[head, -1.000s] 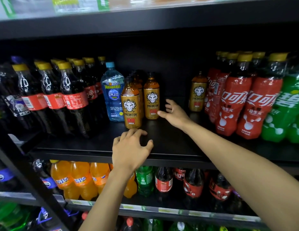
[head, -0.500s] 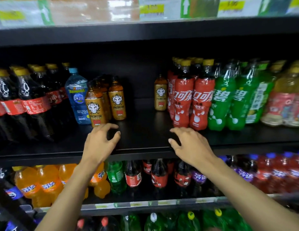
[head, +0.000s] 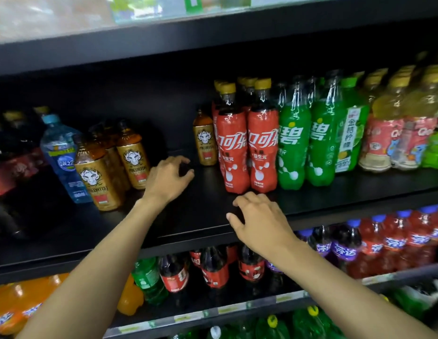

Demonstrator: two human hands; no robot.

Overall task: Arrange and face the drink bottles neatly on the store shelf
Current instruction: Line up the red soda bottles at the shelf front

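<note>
Black shelf (head: 201, 216) beneath both hands. Red cola bottles (head: 234, 152) stand just beyond the loose, empty fingers of the right hand (head: 259, 221); a hasty reach could topple them. A lone gold bottle (head: 205, 140) stands just past the curled, empty fingers of the left hand (head: 168, 178).

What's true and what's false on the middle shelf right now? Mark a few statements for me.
1. A lone gold Predator bottle stands beside the red cola bottles. True.
2. The left hand grips a bottle. False: it holds nothing, over the bare shelf.
3. The green Sprite bottles stand right of the red cola bottles. True.
4. The right hand lifts one of the red cola bottles. False: it is empty, near the shelf's front edge.
</note>
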